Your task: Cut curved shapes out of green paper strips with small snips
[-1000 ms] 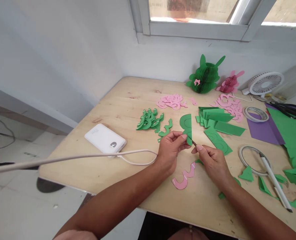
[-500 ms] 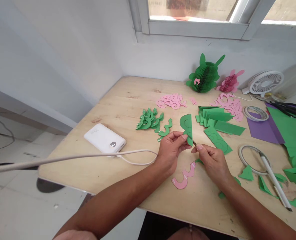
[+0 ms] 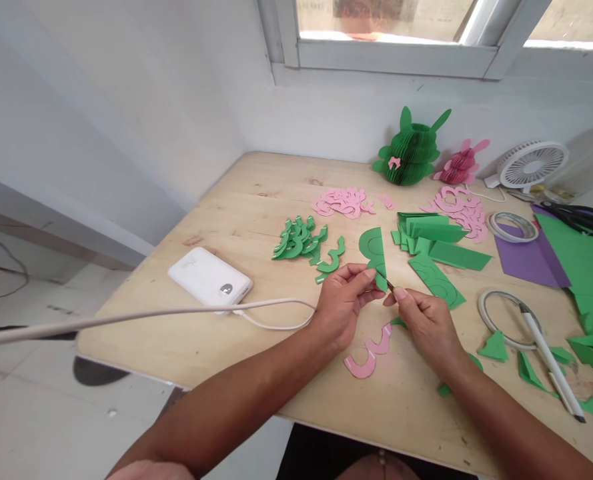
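My left hand (image 3: 343, 300) is closed on a folded green paper piece (image 3: 373, 248) with a scalloped left edge and drawn curved lines. It pinches the lower part between thumb and fingers. My right hand (image 3: 426, 323) grips a thin dark tool (image 3: 389, 285), whose tip touches the paper's lower edge; the rest is hidden in the fist, so its kind cannot be made out. Below the hands lies a pink scalloped paper strip (image 3: 363, 363) with white marks. Cut green scalloped pieces (image 3: 299, 239) are heaped left of the paper, one loose piece (image 3: 332, 259) beside them.
Folded green strips (image 3: 436, 233) and pink cutouts (image 3: 343, 202) lie behind. A white power bank (image 3: 209, 277) with a cable sits left. Rightward are tape rolls (image 3: 513, 228), a white pen (image 3: 551, 363), black scissors (image 3: 576, 217), a fan (image 3: 533, 163) and green scraps (image 3: 493, 347). Honeycomb paper figures (image 3: 410, 157) stand behind.
The top of the green paper in my left hand has tilted very slightly left. Both hands keep nearly the same place and grip.
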Demonstrator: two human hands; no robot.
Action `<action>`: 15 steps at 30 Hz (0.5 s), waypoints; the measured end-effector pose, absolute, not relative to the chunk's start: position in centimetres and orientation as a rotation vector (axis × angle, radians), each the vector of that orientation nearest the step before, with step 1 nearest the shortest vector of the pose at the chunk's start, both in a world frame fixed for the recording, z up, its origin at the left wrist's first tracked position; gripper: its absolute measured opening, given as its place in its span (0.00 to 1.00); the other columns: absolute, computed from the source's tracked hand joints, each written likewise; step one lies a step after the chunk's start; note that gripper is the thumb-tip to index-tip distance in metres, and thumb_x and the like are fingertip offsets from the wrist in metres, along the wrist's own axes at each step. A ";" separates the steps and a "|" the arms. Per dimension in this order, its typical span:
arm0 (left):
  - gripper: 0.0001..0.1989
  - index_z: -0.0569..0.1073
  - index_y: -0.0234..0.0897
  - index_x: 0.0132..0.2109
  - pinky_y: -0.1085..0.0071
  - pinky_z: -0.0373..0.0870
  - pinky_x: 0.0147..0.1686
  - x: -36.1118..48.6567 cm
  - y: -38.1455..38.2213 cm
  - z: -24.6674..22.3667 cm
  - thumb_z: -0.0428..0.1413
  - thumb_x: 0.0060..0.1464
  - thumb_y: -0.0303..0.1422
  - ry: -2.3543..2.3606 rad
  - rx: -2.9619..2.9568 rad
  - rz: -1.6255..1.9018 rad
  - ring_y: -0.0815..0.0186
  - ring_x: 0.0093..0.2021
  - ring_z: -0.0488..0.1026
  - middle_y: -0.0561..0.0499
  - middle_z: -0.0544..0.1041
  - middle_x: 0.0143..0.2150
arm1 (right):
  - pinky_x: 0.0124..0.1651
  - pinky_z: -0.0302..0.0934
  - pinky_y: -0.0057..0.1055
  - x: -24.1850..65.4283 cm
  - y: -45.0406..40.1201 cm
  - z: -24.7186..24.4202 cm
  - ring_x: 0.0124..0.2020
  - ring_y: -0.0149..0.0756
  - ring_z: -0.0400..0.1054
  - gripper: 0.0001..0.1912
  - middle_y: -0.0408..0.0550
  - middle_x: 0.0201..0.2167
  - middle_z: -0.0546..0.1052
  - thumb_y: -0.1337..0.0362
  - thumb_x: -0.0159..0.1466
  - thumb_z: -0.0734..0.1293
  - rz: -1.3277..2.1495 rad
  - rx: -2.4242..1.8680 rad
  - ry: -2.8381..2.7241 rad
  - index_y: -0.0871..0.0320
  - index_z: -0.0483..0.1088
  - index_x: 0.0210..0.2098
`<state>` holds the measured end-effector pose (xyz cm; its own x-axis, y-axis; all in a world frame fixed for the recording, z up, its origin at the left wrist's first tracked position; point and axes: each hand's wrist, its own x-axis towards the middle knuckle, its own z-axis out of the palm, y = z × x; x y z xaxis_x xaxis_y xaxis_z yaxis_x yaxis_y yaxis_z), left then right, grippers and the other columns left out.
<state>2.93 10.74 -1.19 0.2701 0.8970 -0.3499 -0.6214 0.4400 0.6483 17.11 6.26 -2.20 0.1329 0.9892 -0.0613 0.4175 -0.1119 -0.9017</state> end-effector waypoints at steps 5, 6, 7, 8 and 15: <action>0.14 0.71 0.33 0.31 0.72 0.72 0.33 2.9 10.8 -1.1 0.68 0.39 0.32 0.764 0.423 1.063 0.71 0.29 0.72 0.53 0.75 0.27 | 0.23 0.44 0.29 17.1 6.3 -2.3 0.19 0.30 0.47 0.25 0.37 0.16 0.52 0.47 0.64 0.60 0.962 -1.648 -1.370 0.60 0.74 0.25; 0.15 0.71 0.33 0.31 0.72 0.72 0.33 2.9 10.8 -1.1 0.68 0.38 0.32 0.765 0.422 1.062 0.71 0.29 0.72 0.53 0.75 0.27 | 0.23 0.43 0.29 17.1 6.3 -2.3 0.19 0.29 0.47 0.25 0.37 0.16 0.52 0.47 0.64 0.60 0.965 -1.648 -1.369 0.60 0.74 0.25; 0.15 0.71 0.33 0.31 0.72 0.72 0.33 2.9 10.8 -1.1 0.69 0.38 0.32 0.766 0.421 1.062 0.71 0.29 0.72 0.53 0.75 0.26 | 0.23 0.43 0.29 17.1 6.3 -2.3 0.19 0.29 0.46 0.25 0.37 0.16 0.52 0.46 0.64 0.60 0.969 -1.648 -1.367 0.60 0.74 0.25; 0.15 0.71 0.33 0.31 0.72 0.72 0.33 2.9 10.8 -1.1 0.69 0.38 0.32 0.766 0.421 1.061 0.71 0.29 0.72 0.53 0.75 0.26 | 0.22 0.43 0.29 17.0 6.3 -2.3 0.19 0.29 0.46 0.25 0.37 0.16 0.52 0.46 0.64 0.60 0.969 -1.649 -1.365 0.60 0.74 0.25; 0.15 0.72 0.33 0.30 0.71 0.71 0.34 2.9 10.8 -1.2 0.69 0.38 0.33 0.766 0.427 1.060 0.70 0.29 0.72 0.53 0.75 0.27 | 0.22 0.42 0.28 17.1 6.3 -2.2 0.19 0.29 0.46 0.26 0.37 0.16 0.51 0.46 0.64 0.59 0.952 -1.654 -1.381 0.60 0.74 0.25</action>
